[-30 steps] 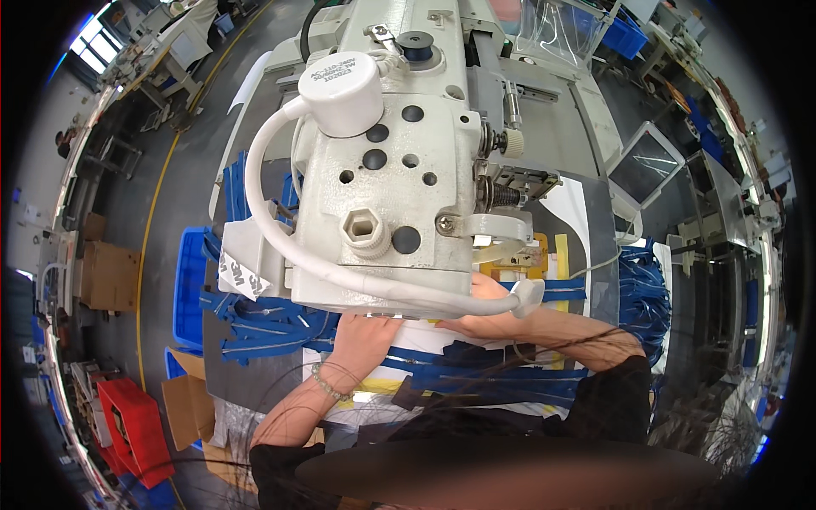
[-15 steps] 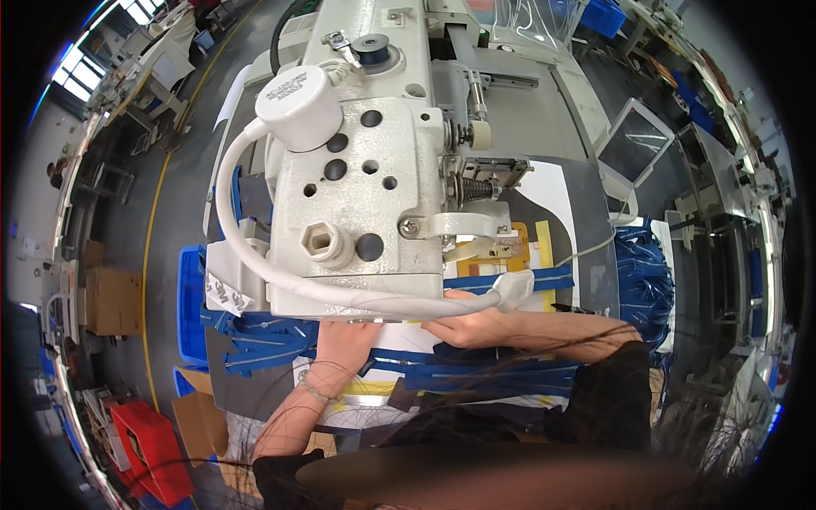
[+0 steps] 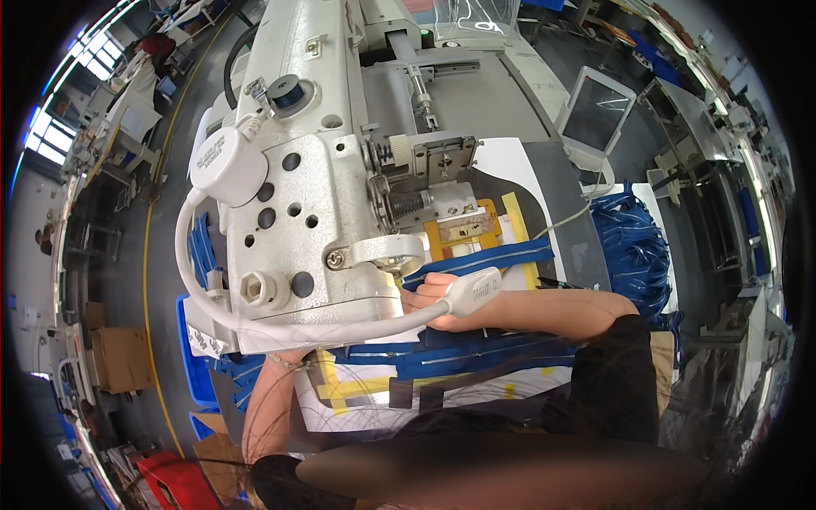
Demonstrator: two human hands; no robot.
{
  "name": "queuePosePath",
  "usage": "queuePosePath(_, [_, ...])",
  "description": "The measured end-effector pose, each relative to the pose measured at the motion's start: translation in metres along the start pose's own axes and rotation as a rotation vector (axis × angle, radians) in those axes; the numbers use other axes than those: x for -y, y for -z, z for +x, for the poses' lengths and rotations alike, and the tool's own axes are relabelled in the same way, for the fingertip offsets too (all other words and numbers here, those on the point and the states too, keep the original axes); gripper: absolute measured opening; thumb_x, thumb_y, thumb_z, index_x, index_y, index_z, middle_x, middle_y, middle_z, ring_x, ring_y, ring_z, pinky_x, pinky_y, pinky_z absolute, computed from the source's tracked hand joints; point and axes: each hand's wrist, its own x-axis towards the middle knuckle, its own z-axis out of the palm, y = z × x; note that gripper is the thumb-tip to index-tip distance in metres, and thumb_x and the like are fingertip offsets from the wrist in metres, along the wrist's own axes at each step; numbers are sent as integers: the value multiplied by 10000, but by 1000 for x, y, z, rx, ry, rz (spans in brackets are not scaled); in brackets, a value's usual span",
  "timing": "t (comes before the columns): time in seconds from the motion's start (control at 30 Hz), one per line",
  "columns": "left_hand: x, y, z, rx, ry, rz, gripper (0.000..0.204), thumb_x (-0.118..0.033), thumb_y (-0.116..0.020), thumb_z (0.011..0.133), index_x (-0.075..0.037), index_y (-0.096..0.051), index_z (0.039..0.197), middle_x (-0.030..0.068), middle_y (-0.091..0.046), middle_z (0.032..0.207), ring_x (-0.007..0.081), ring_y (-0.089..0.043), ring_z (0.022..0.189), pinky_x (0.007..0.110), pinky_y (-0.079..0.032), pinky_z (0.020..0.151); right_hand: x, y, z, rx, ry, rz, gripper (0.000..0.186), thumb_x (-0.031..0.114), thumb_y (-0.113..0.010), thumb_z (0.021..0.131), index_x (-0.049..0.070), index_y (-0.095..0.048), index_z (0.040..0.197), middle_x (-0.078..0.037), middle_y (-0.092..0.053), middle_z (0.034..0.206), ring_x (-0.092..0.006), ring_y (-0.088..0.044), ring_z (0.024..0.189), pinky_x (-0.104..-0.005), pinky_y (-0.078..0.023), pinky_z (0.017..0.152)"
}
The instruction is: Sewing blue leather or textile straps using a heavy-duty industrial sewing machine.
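A white industrial sewing machine head (image 3: 331, 195) fills the middle, a white cable looping across its front. My left hand is hidden behind its lower front; only the wrist and forearm show. My right hand (image 3: 438, 302), fingers curled, sits just right of the needle area, partly behind the cable's end; what it grips is hidden. Just beyond it lies a blue zipper strip (image 3: 484, 255) beside a yellow clamp plate (image 3: 459, 231). More blue zipper strips (image 3: 467, 361) lie near me across white board with yellow tape.
A heap of blue zippers (image 3: 633, 251) lies at the right, below a tilted screen (image 3: 595, 110). Blue bins (image 3: 191, 348), cardboard boxes (image 3: 119, 357) and a red crate (image 3: 174, 480) stand at the left. Two other people (image 3: 155, 49) appear at the far left.
The machine has shifted leftward in the view. My left hand has slipped out of sight behind the machine head; my right hand's fingers now show curled beside the cable end.
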Motion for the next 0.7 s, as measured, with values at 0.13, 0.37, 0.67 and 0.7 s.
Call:
queuePosePath(0.13, [6, 1, 12, -6, -24, -7, 376, -365, -418, 937, -176, -506, 1251, 77, -545, 1238, 244, -466, 1190, 370, -381, 998, 14, -5, -11, 74, -342, 490, 388, 100, -529, 764, -26, -566, 1130, -147, -584, 1113, -156, -560, 797, -272, -430, 692])
queuePosePath(0.37, [23, -3, 25, -43, -31, -14, 401, -389, -423, 932, -172, -502, 1259, 78, -531, 1260, 245, -456, 1201, 373, -375, 1005, 8, 2, -5, 193, -314, 443, 358, 126, -516, 832, 2, -550, 1167, -150, -577, 1144, -163, -561, 784, -283, -431, 687])
queuePosePath(0.67, [19, -16, 32, -132, -26, -27, 434, -420, -430, 925, -166, -497, 1270, 80, -512, 1288, 246, -442, 1216, 377, -368, 1014, 8, 1, -6, 160, -144, -135, 298, 134, -490, 827, 15, -558, 1092, -100, -602, 972, -141, -544, 799, -281, -445, 738])
queuePosePath(0.7, [17, -20, 32, -145, -25, -29, 438, -424, -431, 924, -166, -497, 1272, 80, -510, 1292, 247, -441, 1218, 377, -367, 1015, 5, -8, -6, 44, -125, -96, 232, 122, -485, 816, 28, -562, 1013, -71, -578, 911, -130, -537, 801, -265, -445, 749])
